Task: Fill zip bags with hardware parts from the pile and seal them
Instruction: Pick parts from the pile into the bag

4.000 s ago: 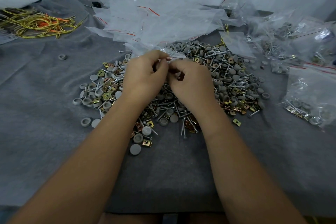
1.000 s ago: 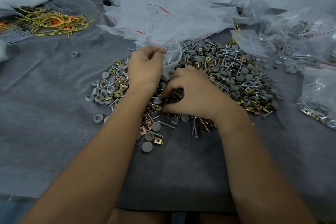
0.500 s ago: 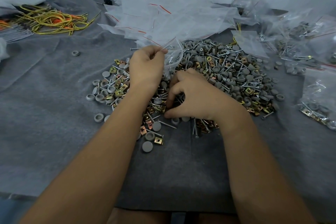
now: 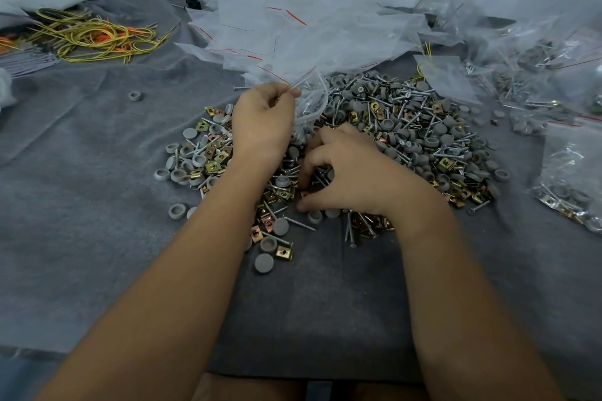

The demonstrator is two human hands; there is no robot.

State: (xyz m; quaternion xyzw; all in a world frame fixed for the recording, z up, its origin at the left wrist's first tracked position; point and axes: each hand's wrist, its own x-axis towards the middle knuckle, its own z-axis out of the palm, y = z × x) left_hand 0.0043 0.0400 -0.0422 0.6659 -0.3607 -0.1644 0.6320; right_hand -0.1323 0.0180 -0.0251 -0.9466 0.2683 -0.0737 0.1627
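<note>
A pile of hardware parts (image 4: 407, 127), grey round caps, screws and brass-coloured clips, lies on the grey cloth in the middle of the head view. My left hand (image 4: 262, 117) pinches the rim of a small clear zip bag (image 4: 311, 101) that hangs open over the pile's near left side. My right hand (image 4: 345, 176) rests in the pile just right of the bag, fingers curled down among screws and clips. Whether it holds any part is hidden under the fingers.
A heap of empty clear zip bags (image 4: 293, 32) lies behind the pile. Filled bags (image 4: 573, 169) sit at the right edge. Yellow and orange wires (image 4: 94, 37) lie at the far left. A stray grey cap (image 4: 134, 96) sits alone on the cloth (image 4: 81, 205).
Four seconds ago both hands held the bag together. Now only my left hand holds it, and my right hand has dropped into the pile, where its fingers have closed in slightly over the last second.
</note>
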